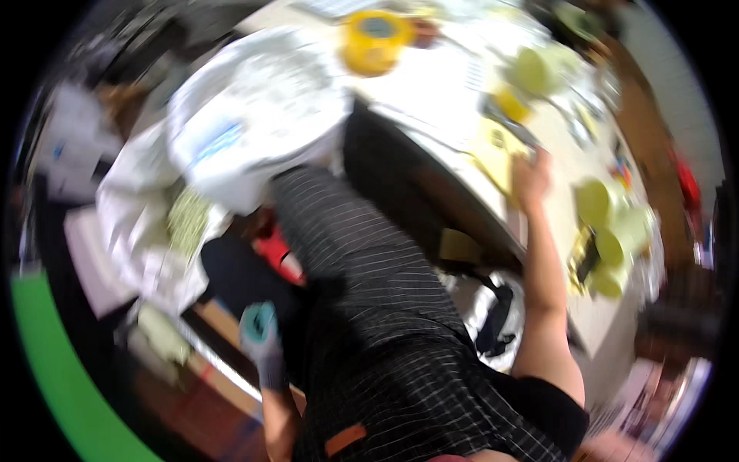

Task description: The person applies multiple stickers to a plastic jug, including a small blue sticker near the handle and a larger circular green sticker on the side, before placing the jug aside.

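My right hand (531,181), bare, reaches over the white table. Its fingertips are at the near end of a grey, elongated tool (509,122), too smeared to name. Motion blur hides whether the fingers grip it. Under and beside the tool lies a yellow sheet (493,154), with a small yellow block (512,104) just beyond. Low on the left, beside my dark-clad leg, hangs my left hand (260,331) in a grey and teal work glove. Its fingers are blurred, and I cannot make out anything in them.
A large white-lined bin (181,142) stands left of the table. Beyond it, on the table, is a round yellow device (376,42). Pale green cups (608,239) lie at the right, another cup (535,71) farther back. A white sack (131,200) sits at the left.
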The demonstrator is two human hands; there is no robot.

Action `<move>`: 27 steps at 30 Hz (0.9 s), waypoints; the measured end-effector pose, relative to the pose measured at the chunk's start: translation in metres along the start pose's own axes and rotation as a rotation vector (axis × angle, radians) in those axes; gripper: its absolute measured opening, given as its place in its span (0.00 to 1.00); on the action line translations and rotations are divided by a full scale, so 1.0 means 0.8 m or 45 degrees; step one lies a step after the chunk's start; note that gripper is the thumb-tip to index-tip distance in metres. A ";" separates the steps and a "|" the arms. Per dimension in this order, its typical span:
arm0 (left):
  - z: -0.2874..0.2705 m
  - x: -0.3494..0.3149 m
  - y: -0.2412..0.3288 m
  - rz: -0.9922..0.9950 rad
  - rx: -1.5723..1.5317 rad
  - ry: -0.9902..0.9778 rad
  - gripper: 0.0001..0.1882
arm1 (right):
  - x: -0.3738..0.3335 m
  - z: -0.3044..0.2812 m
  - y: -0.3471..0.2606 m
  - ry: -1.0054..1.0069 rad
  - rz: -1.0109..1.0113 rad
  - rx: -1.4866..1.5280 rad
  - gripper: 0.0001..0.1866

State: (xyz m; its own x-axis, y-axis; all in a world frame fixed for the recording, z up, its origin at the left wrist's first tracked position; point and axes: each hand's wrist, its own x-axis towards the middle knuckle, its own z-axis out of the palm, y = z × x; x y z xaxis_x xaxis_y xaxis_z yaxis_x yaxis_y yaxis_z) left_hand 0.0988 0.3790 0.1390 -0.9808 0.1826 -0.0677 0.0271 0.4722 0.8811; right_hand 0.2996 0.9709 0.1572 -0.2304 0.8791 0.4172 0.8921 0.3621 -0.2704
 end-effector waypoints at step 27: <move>-0.307 0.232 -0.402 -1.151 1.158 0.799 0.75 | -0.258 -0.021 -0.313 -0.886 -1.288 0.571 0.23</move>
State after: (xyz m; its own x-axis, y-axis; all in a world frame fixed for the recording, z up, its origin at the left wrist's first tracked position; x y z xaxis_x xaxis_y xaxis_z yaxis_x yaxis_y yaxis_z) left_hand -0.1390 0.0494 -0.0419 -0.6425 -0.7662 -0.0086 -0.7661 0.6421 0.0296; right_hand 0.1300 0.6935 0.1537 -0.9906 0.0844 0.1077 0.0311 0.9054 -0.4235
